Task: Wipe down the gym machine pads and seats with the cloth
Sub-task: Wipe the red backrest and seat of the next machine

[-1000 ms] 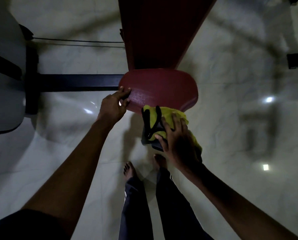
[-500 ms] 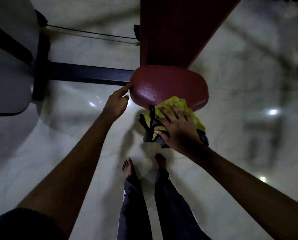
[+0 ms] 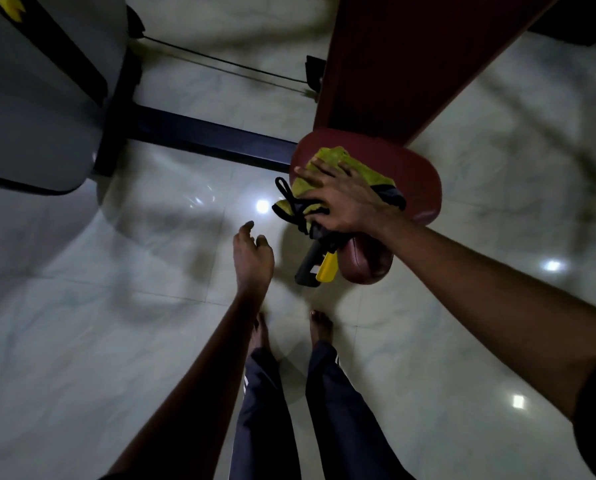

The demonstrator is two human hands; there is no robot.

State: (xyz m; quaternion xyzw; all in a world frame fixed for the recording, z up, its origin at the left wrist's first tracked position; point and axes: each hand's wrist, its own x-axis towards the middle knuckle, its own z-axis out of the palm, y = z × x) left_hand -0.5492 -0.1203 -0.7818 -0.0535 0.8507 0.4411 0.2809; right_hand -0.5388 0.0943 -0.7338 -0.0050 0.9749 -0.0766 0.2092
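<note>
Cloth (image 3: 363, 168) on seat (image 3: 422, 183), under right hand (image 3: 341, 199) — pressed

There is a single view, from the person's head, tipped steeply down at the floor (image 3: 116, 306). It sits close: both forearms run in from the bottom edge, and the right hand (image 3: 341, 202) lands just above mid-frame. The left hand (image 3: 253, 261) hangs lower, to its left. Bare feet (image 3: 320, 327) show below both hands. The wide lens bends the edges.
</note>
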